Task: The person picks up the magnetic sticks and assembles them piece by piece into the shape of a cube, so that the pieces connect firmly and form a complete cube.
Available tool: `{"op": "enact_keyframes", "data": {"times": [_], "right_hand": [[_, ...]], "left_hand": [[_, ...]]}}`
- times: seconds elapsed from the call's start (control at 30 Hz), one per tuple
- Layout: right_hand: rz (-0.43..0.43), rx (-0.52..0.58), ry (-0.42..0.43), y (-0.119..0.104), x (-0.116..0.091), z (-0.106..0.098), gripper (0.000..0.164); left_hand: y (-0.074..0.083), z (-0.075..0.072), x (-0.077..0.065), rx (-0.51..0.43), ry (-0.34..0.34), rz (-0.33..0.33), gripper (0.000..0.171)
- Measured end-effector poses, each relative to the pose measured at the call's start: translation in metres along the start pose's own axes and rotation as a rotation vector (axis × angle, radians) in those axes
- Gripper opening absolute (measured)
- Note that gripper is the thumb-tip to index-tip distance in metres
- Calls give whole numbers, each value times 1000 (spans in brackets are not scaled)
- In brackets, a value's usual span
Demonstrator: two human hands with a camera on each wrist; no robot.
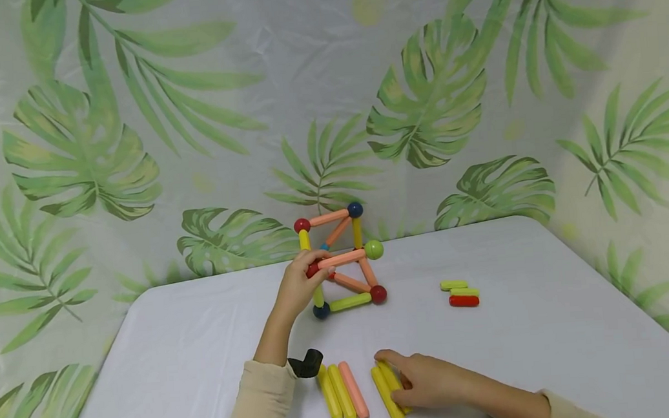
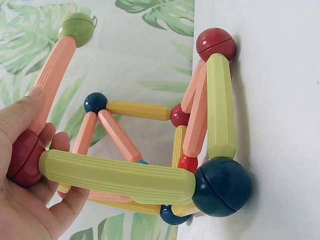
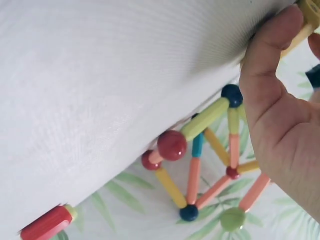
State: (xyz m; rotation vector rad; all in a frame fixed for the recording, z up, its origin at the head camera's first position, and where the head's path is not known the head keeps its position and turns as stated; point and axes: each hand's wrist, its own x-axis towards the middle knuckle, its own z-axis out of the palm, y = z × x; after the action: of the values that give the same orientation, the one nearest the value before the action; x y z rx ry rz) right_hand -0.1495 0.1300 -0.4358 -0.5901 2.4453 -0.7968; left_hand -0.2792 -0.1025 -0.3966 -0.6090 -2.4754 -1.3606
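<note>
My left hand (image 1: 298, 279) grips a red ball (image 2: 24, 157) at an upper corner of a frame built of sticks and balls. From that ball, a pink stick (image 1: 342, 259) reaches out to a light green ball (image 1: 374, 249). A yellow-green stick (image 2: 117, 175) joins it to a dark blue ball (image 2: 222, 187) at the table. Nearer the front, my right hand (image 1: 433, 377) pinches a yellow stick (image 1: 390, 377), its index finger at the far end and thumb along the side. Another yellow stick (image 1: 387, 399) lies right beside it.
Left of the right hand, two yellow sticks (image 1: 340, 393) and a pink stick (image 1: 354, 391) lie in a row. Two short yellow-green sticks (image 1: 454, 285) and a short red stick (image 1: 464, 301) lie at the right. A leaf-patterned cloth (image 1: 325, 73) hangs behind the white table (image 1: 552, 323).
</note>
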Motion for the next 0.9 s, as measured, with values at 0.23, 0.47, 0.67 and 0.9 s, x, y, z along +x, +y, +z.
{"op": "enact_keyframes", "data": {"times": [0.23, 0.47, 0.67, 0.9], "right_hand": [[43, -114, 59, -10, 2, 2, 46], [-76, 9, 204, -1, 19, -29, 49], [-175, 257, 379, 17, 41, -63, 28], [-181, 387, 574, 31, 71, -75, 31]], "left_hand": [[0, -1, -1, 3, 5, -1, 23], [1, 0, 1, -14, -4, -16, 22], [2, 0, 0, -26, -6, -15, 22], [0, 1, -1, -29, 18, -6, 24]]}}
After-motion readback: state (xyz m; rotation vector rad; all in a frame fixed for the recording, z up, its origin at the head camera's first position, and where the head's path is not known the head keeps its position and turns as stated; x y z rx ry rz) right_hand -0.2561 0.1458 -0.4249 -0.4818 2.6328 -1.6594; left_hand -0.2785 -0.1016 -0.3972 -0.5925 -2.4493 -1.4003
